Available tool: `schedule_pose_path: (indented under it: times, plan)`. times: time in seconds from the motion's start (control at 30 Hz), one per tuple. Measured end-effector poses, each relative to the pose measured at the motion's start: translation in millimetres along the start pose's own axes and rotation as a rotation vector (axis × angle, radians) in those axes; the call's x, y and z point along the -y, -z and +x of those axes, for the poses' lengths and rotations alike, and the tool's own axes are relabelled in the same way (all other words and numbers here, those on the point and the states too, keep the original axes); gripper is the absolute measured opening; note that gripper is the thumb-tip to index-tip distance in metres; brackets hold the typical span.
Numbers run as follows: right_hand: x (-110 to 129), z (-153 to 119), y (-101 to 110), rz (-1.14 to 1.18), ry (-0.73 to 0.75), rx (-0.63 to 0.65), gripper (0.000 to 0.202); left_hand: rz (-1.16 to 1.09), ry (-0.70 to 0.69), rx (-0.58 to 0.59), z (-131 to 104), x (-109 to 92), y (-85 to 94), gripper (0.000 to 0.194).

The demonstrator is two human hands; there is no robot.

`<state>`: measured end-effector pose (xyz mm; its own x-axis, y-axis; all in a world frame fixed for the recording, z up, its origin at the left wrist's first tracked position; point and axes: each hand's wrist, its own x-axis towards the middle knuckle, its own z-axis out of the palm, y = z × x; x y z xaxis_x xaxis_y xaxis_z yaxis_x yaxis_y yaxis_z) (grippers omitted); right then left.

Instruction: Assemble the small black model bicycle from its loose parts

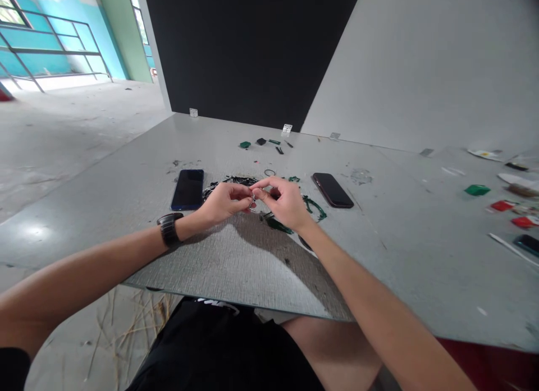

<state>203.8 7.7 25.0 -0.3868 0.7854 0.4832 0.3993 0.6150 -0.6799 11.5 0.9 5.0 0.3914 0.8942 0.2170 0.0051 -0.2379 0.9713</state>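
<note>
My left hand (pixel 221 203) and my right hand (pixel 286 203) meet over the near part of the table, fingertips pinched together. Between them is a small shiny metal piece (pixel 253 199), mostly covered by the fingers, so its exact kind is unclear. Just behind my left hand lies a heap of black and silvery strands (pixel 239 180). Green looped pieces (pixel 315 207) lie to the right of my right hand, and a dark green bundle (pixel 278 226) sits partly beneath it. A thin dark ring (pixel 269 172) rests beyond the fingers.
One phone (pixel 188 190) lies left of the hands, another phone (pixel 333 190) to the right. Small green and black pieces (pixel 261 141) lie near the black upright panel (pixel 252 54). Red packets (pixel 524 221) and a green item (pixel 477 189) are at far right on the grey table (pixel 404 211).
</note>
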Motion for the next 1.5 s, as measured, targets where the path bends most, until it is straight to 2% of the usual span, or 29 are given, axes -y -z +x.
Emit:
schedule_pose_path:
  times: [0.13,0.27,0.43,0.53,0.67,0.87,1.07,1.27,1.5]
  plan:
    - [1,3,7,0.017,-0.06,0.003,0.025,-0.04,0.057,-0.049,-1,-3,-2.5,0.014]
    - [-14,8,25,-0.057,-0.139,-0.053,0.025,-0.125,0.129,-0.107,0,-3,-4.3,0.013]
    - [-42,9,49,-0.323,-0.268,0.097,0.025,-0.133,0.13,-0.095,0,-3,-4.2,0.013]
    - [-46,8,55,-0.409,-0.267,0.164,0.024,-0.141,0.117,-0.098,0,-3,-4.8,0.013]
    - [-44,8,54,-0.453,-0.198,0.237,0.021,-0.149,0.11,-0.095,0,-4,-5.8,0.013]
    - [-54,6,47,-0.458,-0.203,0.346,0.017,-0.153,0.116,-0.092,0,-4,-6.0,0.014]
    - [-62,4,49,-0.488,-0.179,0.307,0.016,-0.181,0.108,-0.144,2,-4,-6.1,0.014]
    - [-56,5,41,-0.492,-0.093,0.307,0.014,-0.237,0.116,-0.189,4,-6,-3.5,0.015]
    - [-56,3,30,-0.559,-0.121,0.313,0.014,-0.237,0.106,-0.21,4,-8,0.4,0.017]
